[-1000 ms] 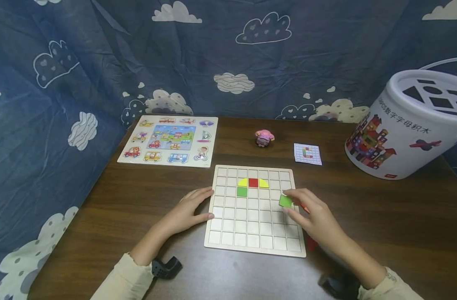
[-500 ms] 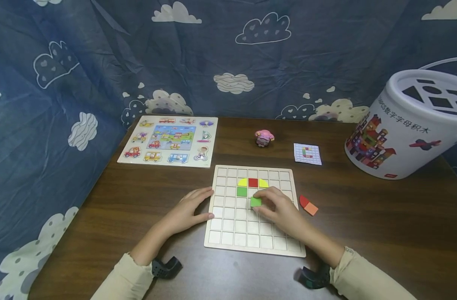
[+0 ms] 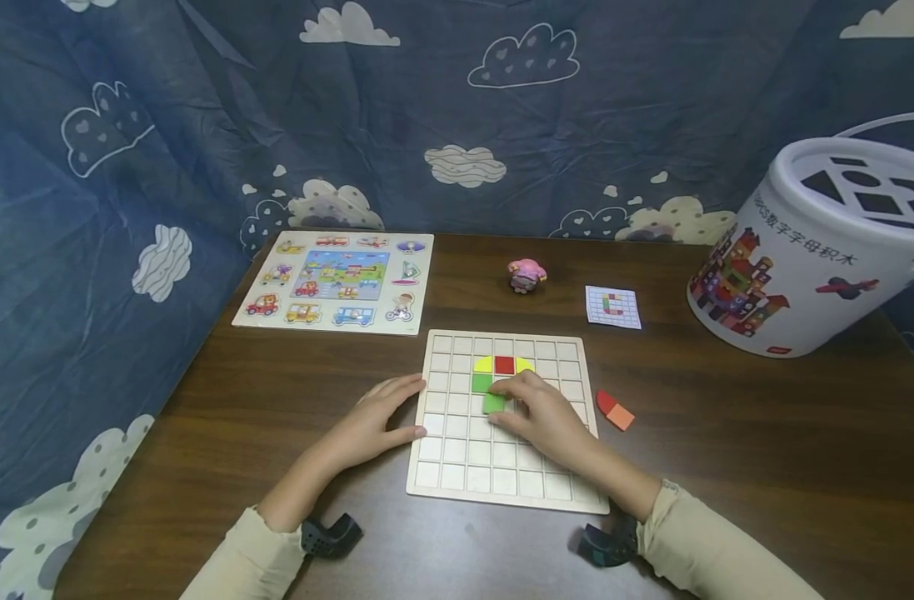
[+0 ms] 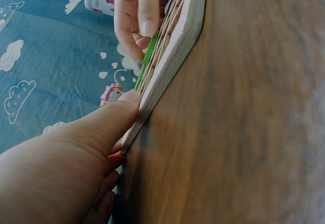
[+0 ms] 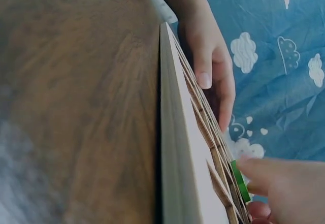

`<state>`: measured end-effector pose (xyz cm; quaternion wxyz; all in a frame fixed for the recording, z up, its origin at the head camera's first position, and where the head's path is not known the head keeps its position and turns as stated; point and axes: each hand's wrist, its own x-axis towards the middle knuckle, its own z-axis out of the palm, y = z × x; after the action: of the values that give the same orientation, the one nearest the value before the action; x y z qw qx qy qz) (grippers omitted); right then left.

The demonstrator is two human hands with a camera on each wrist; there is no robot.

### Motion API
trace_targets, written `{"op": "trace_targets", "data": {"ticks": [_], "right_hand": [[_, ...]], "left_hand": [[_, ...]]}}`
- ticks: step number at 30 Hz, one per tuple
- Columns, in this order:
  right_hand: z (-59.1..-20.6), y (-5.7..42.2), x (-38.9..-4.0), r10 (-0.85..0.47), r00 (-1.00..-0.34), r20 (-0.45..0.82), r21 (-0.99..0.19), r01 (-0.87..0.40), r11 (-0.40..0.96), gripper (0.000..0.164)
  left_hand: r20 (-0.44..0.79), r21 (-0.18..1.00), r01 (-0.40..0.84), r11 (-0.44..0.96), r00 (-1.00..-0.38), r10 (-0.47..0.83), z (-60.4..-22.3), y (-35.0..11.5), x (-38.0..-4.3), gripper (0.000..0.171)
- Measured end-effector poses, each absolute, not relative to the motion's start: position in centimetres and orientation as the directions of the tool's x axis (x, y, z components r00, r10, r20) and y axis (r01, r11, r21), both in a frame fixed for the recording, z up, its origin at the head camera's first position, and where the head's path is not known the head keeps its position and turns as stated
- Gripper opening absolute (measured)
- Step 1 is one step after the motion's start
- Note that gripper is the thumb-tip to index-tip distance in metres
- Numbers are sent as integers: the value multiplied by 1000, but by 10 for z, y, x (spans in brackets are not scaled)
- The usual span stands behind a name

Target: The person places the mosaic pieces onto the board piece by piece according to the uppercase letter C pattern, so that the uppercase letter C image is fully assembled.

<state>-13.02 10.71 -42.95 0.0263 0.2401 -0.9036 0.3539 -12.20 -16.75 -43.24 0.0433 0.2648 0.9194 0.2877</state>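
Observation:
A wooden grid board (image 3: 457, 477) lies on the table. In the head view, two yellow quarter-round tiles (image 3: 482, 364) flank a red square tile (image 3: 504, 365) in an upper row, and a green square tile (image 3: 481, 382) sits under the left one. My right hand (image 3: 544, 419) pinches a second green square tile (image 3: 493, 404) between thumb and fingers, just below the first; the right wrist view shows that green tile (image 5: 240, 181) at the grid surface. My left hand (image 3: 372, 419) rests against the board's left edge, fingers relaxed and thumb (image 4: 129, 99) on the rim.
Right of the board lie a red rounded tile (image 3: 605, 402) and an orange square tile (image 3: 620, 417). Farther back are a pattern card (image 3: 612, 308), a pink figurine (image 3: 526, 275) and a picture puzzle (image 3: 412, 321). A white bucket (image 3: 794, 250) stands at the right.
My right hand has carried the green tile leftward from the board's right side to below the other green tile. The red and orange tiles came into full view. My left hand has stayed still.

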Motion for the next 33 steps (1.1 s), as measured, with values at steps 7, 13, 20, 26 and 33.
{"op": "trace_targets", "data": {"ticks": [7,13,20,26,33], "right_hand": [[-429,103,-131,-424,-880,216,-623,-458,634,23],[-428,98,-133,-430,-875,223,-613,-469,637,22],[-426,95,-135,-454,-864,218,-579,-489,653,21],[-419,103,-134,-487,-863,131,-594,-462,659,33],[-401,131,-128,-456,-880,133,-652,-424,628,41]], "left_hand": [[72,554,462,693,-856,513,-433,-169,-122,67],[73,557,462,691,-855,513,-432,-169,-122,67],[81,560,465,686,-854,513,-431,-170,-121,66],[70,559,462,688,-854,516,-432,-169,-122,67],[66,555,462,692,-854,517,-432,-168,-123,67]]}}
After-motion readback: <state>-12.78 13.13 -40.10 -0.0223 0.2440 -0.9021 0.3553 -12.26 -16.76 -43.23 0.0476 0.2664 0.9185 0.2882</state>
